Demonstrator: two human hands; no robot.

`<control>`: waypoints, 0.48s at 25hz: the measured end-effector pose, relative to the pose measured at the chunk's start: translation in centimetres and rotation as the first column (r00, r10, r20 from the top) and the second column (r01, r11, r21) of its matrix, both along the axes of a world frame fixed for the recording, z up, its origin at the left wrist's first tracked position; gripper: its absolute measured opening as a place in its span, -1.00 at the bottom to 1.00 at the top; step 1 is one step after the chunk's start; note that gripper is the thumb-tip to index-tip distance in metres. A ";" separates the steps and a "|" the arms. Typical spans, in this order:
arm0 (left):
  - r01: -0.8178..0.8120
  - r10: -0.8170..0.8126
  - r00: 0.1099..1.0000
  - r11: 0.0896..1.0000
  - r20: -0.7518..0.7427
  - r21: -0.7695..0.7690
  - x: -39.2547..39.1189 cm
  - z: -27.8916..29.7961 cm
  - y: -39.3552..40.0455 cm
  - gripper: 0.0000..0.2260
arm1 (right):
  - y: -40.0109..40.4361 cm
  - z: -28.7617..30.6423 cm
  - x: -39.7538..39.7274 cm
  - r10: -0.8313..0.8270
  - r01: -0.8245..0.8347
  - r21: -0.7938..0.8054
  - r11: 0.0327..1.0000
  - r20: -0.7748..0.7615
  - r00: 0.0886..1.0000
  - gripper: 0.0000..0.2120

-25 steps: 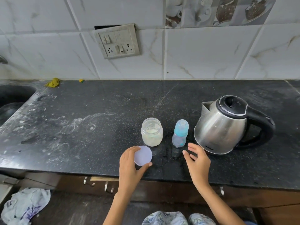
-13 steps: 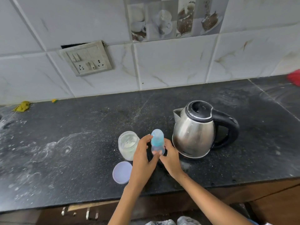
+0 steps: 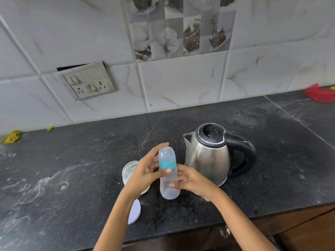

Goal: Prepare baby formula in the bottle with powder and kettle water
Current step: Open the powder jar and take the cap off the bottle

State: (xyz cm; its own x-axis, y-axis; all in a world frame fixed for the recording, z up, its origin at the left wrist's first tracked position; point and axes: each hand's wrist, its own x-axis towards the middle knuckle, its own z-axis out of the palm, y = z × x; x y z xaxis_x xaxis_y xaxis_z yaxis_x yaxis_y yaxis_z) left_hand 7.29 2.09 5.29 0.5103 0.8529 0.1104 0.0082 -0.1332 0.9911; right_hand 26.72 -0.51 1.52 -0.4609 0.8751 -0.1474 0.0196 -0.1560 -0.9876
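1 bottle (image 3: pixel 168 178) is standing between 2 hands: right hand (image 3: pixel 192 180) gripping its body, left hand (image 3: pixel 145 173) thumbing its collar. 1 kettle (image 3: pixel 208 154) is sitting beyond the right hand, 1 jar (image 3: pixel 129 170) behind the left.

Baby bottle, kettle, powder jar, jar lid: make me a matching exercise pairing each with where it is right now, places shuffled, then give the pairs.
Things:
1. baby bottle
2. kettle
3. powder jar
4. jar lid

Places:
A. flat on the counter, partly under the left forearm
B. standing to the right of the bottle, handle pointing right
C. held up between the left hand and the right hand
D. open on the counter, behind the left hand

Pairs: 1-C, 2-B, 3-D, 4-A
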 end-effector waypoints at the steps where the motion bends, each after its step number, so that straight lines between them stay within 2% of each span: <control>1: -0.058 0.058 0.998 0.998 0.000 0.030 0.3 0.0 0.0 -0.42 | 0.0 0.0 -0.1 -0.027 0.027 0.022 0.999 0.011 1.000 -0.52; 4: -0.346 0.353 0.936 0.923 -0.014 0.167 2.2 -0.7 -0.8 -0.44 | -0.1 -0.4 -1.7 -0.265 0.235 0.191 0.953 0.148 0.953 -0.52; 6: -0.566 0.583 0.811 0.801 -0.043 0.196 3.2 -1.2 -1.3 -0.43 | -0.6 -1.0 -3.0 -0.473 0.386 0.333 0.860 0.241 0.847 -0.48; 7: -0.623 0.651 0.755 0.749 -0.077 0.227 3.3 -1.3 -1.4 -0.44 | -0.9 -1.4 -3.3 -0.523 0.423 0.365 0.829 0.241 0.818 -0.47; 8: -0.623 0.664 0.740 0.738 -0.110 0.260 3.1 -1.3 -1.3 -0.45 | -0.9 -1.7 -3.4 -0.535 0.436 0.369 0.821 0.227 0.814 -0.50; 9: -0.581 0.624 0.773 0.769 -0.116 0.268 2.7 -1.5 -1.0 -0.48 | -0.8 -1.8 -3.2 -0.515 0.430 0.345 0.834 0.206 0.832 -0.54; 11: -0.379 0.387 0.920 0.918 -0.055 0.113 1.4 -1.4 -0.5 -0.54 | -0.6 -1.7 -2.4 -0.405 0.367 0.258 0.894 0.113 0.907 -0.64; 12: -0.264 0.265 0.964 0.963 -0.017 0.047 0.9 -1.2 -0.4 -0.54 | -0.5 -1.7 -2.1 -0.351 0.331 0.220 0.918 0.056 0.935 -0.66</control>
